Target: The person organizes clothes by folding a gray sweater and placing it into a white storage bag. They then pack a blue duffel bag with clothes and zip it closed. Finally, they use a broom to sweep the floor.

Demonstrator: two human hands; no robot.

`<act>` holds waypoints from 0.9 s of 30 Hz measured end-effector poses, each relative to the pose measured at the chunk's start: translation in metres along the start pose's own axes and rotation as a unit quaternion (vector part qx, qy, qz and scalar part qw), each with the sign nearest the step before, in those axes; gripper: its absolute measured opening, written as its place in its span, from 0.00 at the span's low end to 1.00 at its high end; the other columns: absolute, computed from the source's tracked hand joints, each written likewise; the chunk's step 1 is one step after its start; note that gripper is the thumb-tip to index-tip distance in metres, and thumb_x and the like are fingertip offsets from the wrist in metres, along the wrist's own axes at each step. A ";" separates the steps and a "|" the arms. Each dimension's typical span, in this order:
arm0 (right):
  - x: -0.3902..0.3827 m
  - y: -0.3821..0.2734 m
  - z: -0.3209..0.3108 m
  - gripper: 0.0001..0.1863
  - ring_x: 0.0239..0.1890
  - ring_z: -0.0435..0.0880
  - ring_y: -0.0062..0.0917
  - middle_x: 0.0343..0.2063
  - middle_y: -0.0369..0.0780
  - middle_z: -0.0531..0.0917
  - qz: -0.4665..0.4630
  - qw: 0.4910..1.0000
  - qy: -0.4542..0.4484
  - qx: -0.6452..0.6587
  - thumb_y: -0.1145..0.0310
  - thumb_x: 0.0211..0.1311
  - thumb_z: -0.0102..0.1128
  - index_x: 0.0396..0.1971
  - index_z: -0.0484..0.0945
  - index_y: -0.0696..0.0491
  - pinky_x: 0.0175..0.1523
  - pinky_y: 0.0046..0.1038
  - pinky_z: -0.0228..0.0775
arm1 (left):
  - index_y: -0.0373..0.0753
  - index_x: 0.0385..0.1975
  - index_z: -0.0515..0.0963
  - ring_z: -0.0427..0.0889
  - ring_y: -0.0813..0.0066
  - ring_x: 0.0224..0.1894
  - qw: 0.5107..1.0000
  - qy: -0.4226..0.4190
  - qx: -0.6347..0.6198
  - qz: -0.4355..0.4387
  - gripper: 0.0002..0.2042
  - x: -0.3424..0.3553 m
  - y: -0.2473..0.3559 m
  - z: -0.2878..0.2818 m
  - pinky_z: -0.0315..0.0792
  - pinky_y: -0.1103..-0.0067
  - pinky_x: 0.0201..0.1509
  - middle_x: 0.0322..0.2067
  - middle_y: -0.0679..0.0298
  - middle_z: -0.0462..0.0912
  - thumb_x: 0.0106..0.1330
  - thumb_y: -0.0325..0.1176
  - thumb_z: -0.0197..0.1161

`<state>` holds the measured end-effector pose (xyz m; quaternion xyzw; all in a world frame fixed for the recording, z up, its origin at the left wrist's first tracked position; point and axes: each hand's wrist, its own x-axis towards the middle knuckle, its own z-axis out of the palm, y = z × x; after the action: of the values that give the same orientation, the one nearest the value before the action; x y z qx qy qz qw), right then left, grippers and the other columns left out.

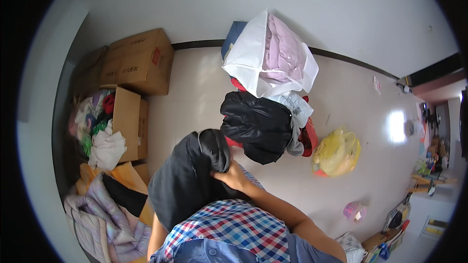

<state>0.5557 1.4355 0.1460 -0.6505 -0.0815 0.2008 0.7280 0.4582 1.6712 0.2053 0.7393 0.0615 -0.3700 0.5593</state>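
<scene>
Close to my body, a bunched black garment (180, 180) hangs in a thick fold; its exact kind does not show. My right hand (231, 177) is closed on its right edge, thumb and fingers gripping the cloth. On the left, only part of my forearm shows beneath the garment, and the cloth hides my left hand. Just beyond my right hand, a shiny black puffy jacket (256, 124) lies on a pile on the floor. Behind it stands a white bag (246, 65) with a pink padded item (282, 51) inside.
At left are a closed cardboard box (136, 63), an open box (127, 126) of clothes, and a lilac quilted garment (105, 219). A yellow plastic bag (337, 153) and a small pink bag (355, 211) sit on the floor at right. A wall (195, 5) runs behind.
</scene>
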 end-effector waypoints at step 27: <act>0.041 0.012 -0.063 0.21 0.36 0.77 0.27 0.37 0.42 0.78 0.157 0.613 0.747 0.204 0.75 0.42 0.64 0.39 0.72 0.66 0.46 0.25 0.67 | 0.51 0.46 0.73 0.68 0.63 0.42 0.592 -0.090 0.629 0.496 0.18 0.623 0.179 -0.037 0.66 0.72 0.39 0.37 0.58 0.69 0.53 0.37 0.59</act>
<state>0.6150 1.3949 0.1192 -0.4131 0.6369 -0.2323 0.6081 1.0145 1.4368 -0.0345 0.7863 -0.6136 -0.0466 0.0556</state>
